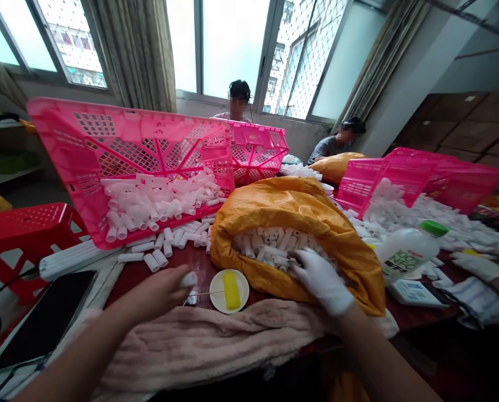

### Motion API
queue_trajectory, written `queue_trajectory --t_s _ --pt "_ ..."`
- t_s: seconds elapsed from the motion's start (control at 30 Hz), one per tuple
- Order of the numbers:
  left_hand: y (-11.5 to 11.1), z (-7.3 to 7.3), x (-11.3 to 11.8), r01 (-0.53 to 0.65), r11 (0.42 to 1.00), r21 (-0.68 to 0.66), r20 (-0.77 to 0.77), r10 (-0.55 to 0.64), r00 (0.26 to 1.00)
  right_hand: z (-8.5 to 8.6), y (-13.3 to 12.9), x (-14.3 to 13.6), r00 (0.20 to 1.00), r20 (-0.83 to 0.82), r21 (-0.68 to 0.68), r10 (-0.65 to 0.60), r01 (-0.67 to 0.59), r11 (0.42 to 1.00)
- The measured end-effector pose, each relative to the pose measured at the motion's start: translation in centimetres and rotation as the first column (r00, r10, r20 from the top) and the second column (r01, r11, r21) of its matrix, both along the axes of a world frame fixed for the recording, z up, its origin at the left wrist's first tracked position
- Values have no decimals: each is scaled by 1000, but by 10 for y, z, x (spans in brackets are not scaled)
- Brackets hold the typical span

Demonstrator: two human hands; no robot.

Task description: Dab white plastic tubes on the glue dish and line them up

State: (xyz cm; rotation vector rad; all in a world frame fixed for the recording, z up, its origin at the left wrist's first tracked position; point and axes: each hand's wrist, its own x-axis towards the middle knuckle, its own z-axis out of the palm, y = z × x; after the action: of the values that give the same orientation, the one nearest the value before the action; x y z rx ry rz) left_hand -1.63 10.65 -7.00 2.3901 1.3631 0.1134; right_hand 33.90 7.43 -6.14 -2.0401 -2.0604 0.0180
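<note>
My left hand (172, 287), bare for the most part, is closed, with a small white piece (188, 280) at its fingertips. Whether that piece is a tube or a finger cover, I cannot tell. Just right of this hand lies a pale round dish (217, 304) bearing a yellow sponge-like block (231, 290). A thin stick (210, 293) runs from the block toward my left fingers. In a white glove, my right hand (318, 279) reaches into the mouth of an orange sack (291, 204). Its curled fingers touch short white plastic tubes (270, 251); what they pinch is unclear.
A tilted pink crate (157, 125) spills tubes at left. Near it lie a phone (44, 318) and a red stool (27, 223). A green-capped bottle (412, 248) stands right, by a co-worker's gloved hand (479, 265). A pinkish cloth (216, 340) covers the table's front edge.
</note>
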Motion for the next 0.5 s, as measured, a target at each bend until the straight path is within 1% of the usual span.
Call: queue_trajectory --t_s 0.03,0.07,0.1,0.13,0.2,0.23,0.27,0.3,0.33,0.4,0.43,0.47,0.5 --pt "-2 -2 16 -16 999 35 -12 16 1000 5 20 -9 999 53 -74 -4 7 997" --pt "-3 -4 28 -29 997 77 -23 31 999 9 35 -15 995 99 -130 -16 29 991" --pt "-2 -8 38 -35 994 108 -38 39 999 13 45 -19 992 121 -163 -22 42 986" --pt "-1 -13 43 -47 990 133 -47 53 997 16 48 -21 991 128 -170 -29 50 984" --pt "3 -22 45 -65 990 129 -51 72 996 22 43 -21 988 151 -147 -42 64 987" --pt "4 -27 44 -78 991 108 -49 83 995 23 36 -21 992 124 -115 -34 49 992" --pt "5 -32 42 -87 993 79 -43 91 995 24 28 -22 998 59 -85 -2 7 996" --pt "6 -36 40 -91 995 47 -38 92 995 22 20 -25 997 -48 -57 61 -64 996" --pt "6 -39 38 -91 996 16 -37 92 995 17 13 -31 972 -182 -32 148 -156 987" --pt "5 -44 38 -94 995 -34 -37 92 995 0 8 -46 846 -431 19 314 -339 941" --pt "4 -46 39 -97 994 -42 -35 95 995 -12 9 -56 791 -494 43 362 -393 918" --pt "4 -48 40 -99 994 -40 -33 98 995 -24 13 -65 766 -509 69 393 -419 905" --pt "4 -48 41 -99 995 -31 -31 98 995 -36 18 -73 776 -473 96 417 -426 900"
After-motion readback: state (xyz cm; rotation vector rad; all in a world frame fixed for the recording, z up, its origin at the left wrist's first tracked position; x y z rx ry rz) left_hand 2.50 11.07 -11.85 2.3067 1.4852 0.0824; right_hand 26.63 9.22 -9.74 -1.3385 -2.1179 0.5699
